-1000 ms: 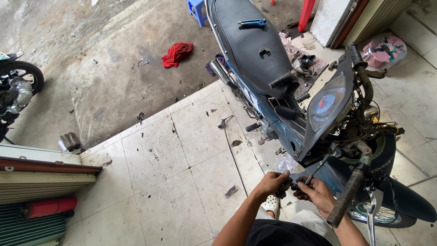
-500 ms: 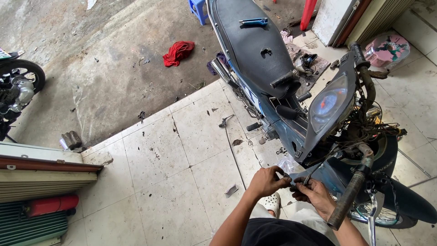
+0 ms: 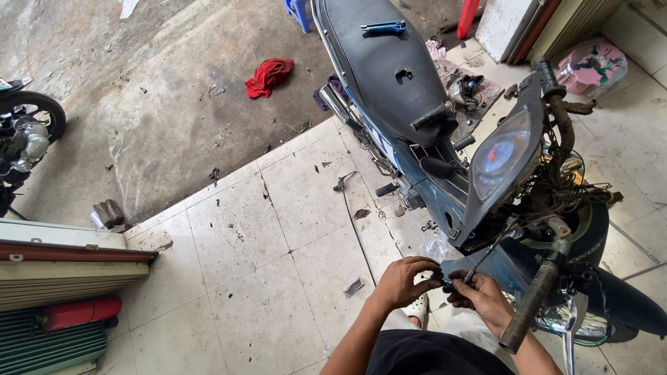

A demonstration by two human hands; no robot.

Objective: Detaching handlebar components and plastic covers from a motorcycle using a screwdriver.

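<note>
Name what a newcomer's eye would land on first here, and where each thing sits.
The half-stripped blue motorbike fills the right side, its instrument cluster tilted and wires exposed. At the bottom, the left hand and right hand meet on a blue body panel. A red rag lies on the concrete, upper centre.

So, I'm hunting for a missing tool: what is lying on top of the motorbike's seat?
On the black seat, a blue-handled tool lies near the rear end. Further forward the cover shows a small tear. The seat's front end is hidden behind the handlebar grip.
</note>
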